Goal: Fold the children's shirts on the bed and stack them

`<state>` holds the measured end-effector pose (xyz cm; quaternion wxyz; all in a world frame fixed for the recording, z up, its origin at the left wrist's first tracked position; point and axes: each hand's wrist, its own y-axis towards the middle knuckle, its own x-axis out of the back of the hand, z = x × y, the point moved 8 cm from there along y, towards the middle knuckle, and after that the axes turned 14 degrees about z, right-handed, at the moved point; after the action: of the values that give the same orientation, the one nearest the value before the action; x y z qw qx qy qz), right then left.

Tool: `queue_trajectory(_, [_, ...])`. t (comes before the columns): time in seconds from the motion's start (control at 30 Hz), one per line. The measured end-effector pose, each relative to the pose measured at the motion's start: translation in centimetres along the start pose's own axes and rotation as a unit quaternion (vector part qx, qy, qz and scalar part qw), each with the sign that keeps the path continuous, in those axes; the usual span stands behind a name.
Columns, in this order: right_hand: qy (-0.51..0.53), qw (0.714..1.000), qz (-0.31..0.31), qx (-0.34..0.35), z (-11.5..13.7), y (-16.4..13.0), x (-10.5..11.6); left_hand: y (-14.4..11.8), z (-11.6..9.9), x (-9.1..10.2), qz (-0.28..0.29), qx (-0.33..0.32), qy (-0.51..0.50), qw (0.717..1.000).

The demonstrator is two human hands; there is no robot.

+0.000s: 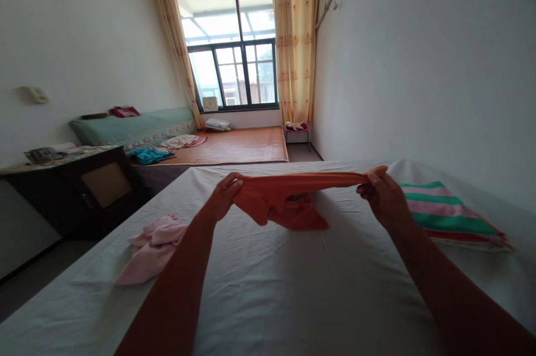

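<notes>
An orange T-shirt is stretched sideways between my two hands above the pale bed sheet. My left hand pinches one end of its taut upper edge. At the other end my right hand grips the cloth between thumb and fingers. The slack part hangs below the taut edge, with a dark opening near its middle. A crumpled pink cloth lies on the sheet, partly behind my left forearm. To the right of my right hand lies a folded striped cloth in green and pink.
Beyond this bed stands a second bed with a brown mat, with a blue cloth and a white pillow on it. A dark cabinet is at the left, and a small stool stands by the curtain.
</notes>
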<state>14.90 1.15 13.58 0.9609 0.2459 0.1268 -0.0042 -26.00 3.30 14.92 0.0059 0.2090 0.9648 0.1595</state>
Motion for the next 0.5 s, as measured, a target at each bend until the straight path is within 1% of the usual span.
queue_trajectory(0.07, [0.021, 0.997, 0.003, 0.071, 4.4, -0.3, -1.3, -0.4, -3.2, -0.1, -0.037, -0.058, -0.057, 0.996])
queue_trajectory(0.13, [0.017, 0.992, 0.0, 0.126, 8.6, -0.3, -2.4, -0.7, -6.0, -0.4, -0.057, -0.101, -0.101, 0.988])
queue_trajectory(0.2, [0.003, 0.988, 0.003, 0.153, 11.4, 0.7, -3.3, -0.2, -7.6, -0.7, -0.053, -0.118, -0.139, 0.982])
queue_trajectory(0.23, [-0.004, 0.988, 0.009, 0.154, 12.1, 1.7, -3.7, 0.4, -7.9, -0.7, -0.046, -0.116, -0.157, 0.98])
queue_trajectory(0.27, [-0.009, 0.989, 0.015, 0.147, 12.2, 3.0, -4.0, 1.2, -7.8, -0.6, -0.044, -0.111, -0.172, 0.978])
queue_trajectory(0.3, [-0.016, 0.991, 0.025, 0.132, 11.8, 4.5, -4.2, 2.0, -7.4, -0.3, -0.051, -0.105, -0.184, 0.976])
queue_trajectory(0.37, [-0.041, 0.995, 0.038, 0.087, 10.0, 7.6, -4.5, 3.7, -5.8, 1.0, -0.093, -0.101, -0.198, 0.971])
queue_trajectory(0.4, [-0.069, 0.994, 0.068, 0.049, 8.6, 8.9, -4.9, 4.3, -4.7, 1.8, -0.122, -0.094, -0.197, 0.968])
queue_trajectory(0.43, [-0.102, 0.989, 0.105, -0.009, 6.8, 9.8, -5.2, 4.7, -3.5, 2.8, -0.153, -0.083, -0.188, 0.967])
queue_trajectory(0.5, [-0.181, 0.96, 0.184, -0.11, 3.4, 10.2, -5.7, 4.8, -1.0, 4.6, -0.2, -0.028, -0.139, 0.969])
